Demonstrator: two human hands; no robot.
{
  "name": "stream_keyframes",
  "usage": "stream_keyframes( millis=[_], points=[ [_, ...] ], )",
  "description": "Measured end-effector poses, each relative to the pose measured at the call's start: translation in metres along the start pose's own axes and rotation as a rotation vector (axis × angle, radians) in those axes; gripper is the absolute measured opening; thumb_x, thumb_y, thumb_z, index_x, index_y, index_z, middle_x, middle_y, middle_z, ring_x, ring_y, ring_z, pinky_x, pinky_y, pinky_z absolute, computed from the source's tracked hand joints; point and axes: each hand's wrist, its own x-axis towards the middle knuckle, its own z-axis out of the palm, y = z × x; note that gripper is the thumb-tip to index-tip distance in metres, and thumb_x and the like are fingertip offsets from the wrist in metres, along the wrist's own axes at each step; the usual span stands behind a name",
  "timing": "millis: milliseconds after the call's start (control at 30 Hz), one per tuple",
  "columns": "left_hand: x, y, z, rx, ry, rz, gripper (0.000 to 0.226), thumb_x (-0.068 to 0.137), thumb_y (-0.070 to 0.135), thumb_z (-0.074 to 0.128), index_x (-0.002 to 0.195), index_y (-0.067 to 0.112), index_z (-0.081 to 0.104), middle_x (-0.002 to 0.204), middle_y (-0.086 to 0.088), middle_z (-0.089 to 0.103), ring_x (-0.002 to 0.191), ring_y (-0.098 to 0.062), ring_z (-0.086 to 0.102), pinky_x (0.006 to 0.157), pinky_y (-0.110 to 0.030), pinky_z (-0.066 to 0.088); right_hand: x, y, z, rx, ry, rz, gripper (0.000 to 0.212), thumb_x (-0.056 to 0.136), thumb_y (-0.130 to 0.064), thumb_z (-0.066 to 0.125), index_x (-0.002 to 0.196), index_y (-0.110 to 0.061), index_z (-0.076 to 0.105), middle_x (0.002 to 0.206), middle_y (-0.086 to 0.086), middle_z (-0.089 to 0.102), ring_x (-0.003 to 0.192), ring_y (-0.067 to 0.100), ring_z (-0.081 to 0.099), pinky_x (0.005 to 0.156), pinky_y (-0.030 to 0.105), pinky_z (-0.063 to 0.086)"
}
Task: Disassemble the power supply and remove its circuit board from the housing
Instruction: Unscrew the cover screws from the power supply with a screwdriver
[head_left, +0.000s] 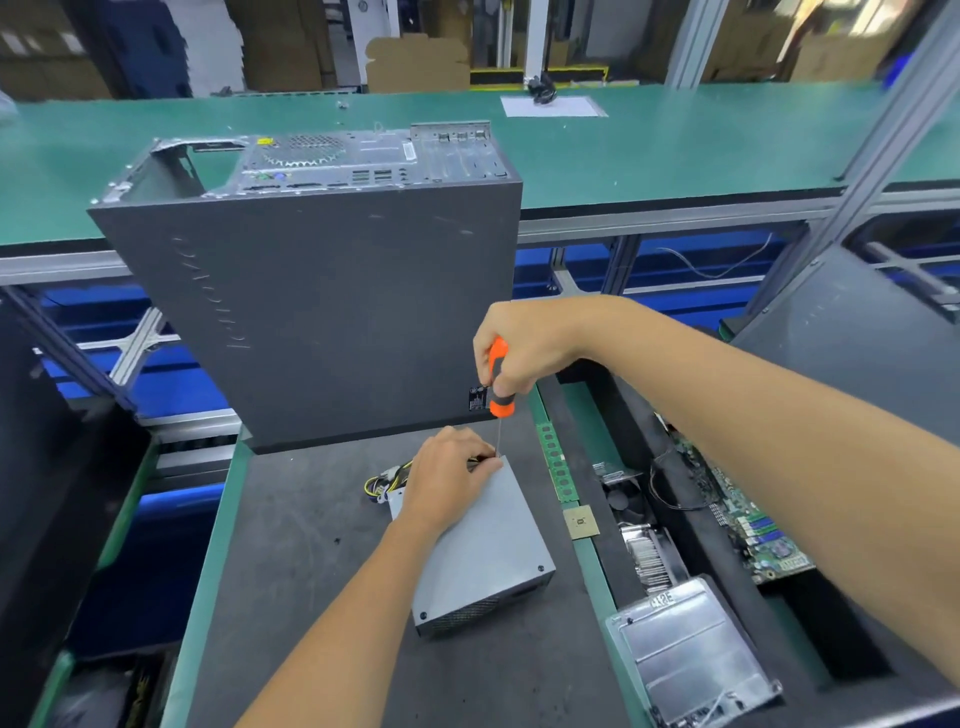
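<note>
A grey metal power supply (493, 551) lies flat on the dark mat (311, 545), its yellow and black cable bundle (382, 480) sticking out at the far left end. My left hand (449, 480) rests on the far end of its lid, fingertips at the far right corner. My right hand (524, 353) grips an orange and black screwdriver (500, 379) upright, its thin shaft reaching down to that same corner beside my left fingertips. The circuit board is hidden inside the closed housing.
A dark computer case (322, 291) stands just behind the power supply. To the right lie a green memory stick (555, 462), a processor chip (581, 521), a heatsink (649, 556), a motherboard (753, 525) and a silver drive (691, 654). A green bench (675, 140) runs behind.
</note>
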Motion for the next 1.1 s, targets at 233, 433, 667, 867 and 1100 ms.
stream_keyframes(
  millis=[233,433,667,867,1100],
  points=[
    [0.006,0.003,-0.002,-0.004,-0.008,-0.039,0.014,0.084,0.035,0.067,0.082,0.023,0.074,0.087,0.017,0.068,0.087,-0.009,0.051,0.073,-0.029,0.044,0.005,-0.025,0.004,-0.258,0.119,0.180,0.044,0.098,-0.042,0.040,0.073,-0.007,0.049,0.054,0.010,0.059,0.036,0.020,0.052,0.046,0.027,0.035],
    [0.006,0.003,-0.001,-0.002,-0.020,-0.011,0.014,0.084,0.035,0.067,0.082,0.024,0.073,0.089,0.015,0.068,0.088,-0.010,0.051,0.076,-0.030,0.043,-0.004,-0.020,-0.009,-0.405,-0.139,-0.034,0.015,0.086,-0.013,0.062,0.101,-0.013,0.061,0.100,0.000,0.061,0.090,0.021,0.058,0.070,0.033,0.047],
    [0.004,0.001,-0.002,0.003,-0.006,-0.013,0.013,0.084,0.036,0.065,0.080,0.026,0.072,0.087,0.016,0.067,0.087,-0.010,0.051,0.074,-0.030,0.041,-0.010,-0.012,0.001,-0.395,0.070,-0.040,0.026,0.093,-0.040,0.056,0.105,-0.017,0.057,0.081,-0.005,0.050,0.083,0.023,0.054,0.064,0.035,0.045],
    [0.004,0.002,-0.001,0.009,-0.013,-0.012,0.014,0.084,0.037,0.066,0.079,0.025,0.071,0.086,0.017,0.067,0.085,-0.008,0.050,0.074,-0.030,0.042,-0.007,-0.015,0.006,-0.396,0.073,-0.021,0.007,0.095,-0.012,0.050,0.102,-0.013,0.048,0.093,0.003,0.052,0.072,0.018,0.047,0.055,0.027,0.033],
    [0.004,0.004,-0.003,0.009,-0.009,-0.017,0.013,0.084,0.036,0.065,0.080,0.025,0.072,0.089,0.017,0.068,0.088,-0.010,0.051,0.076,-0.029,0.041,-0.009,-0.019,0.013,-0.589,0.176,0.045,0.025,0.096,-0.014,0.043,0.120,-0.013,0.048,0.082,0.005,0.042,0.074,0.027,0.047,0.055,0.033,0.035]
  ],
)
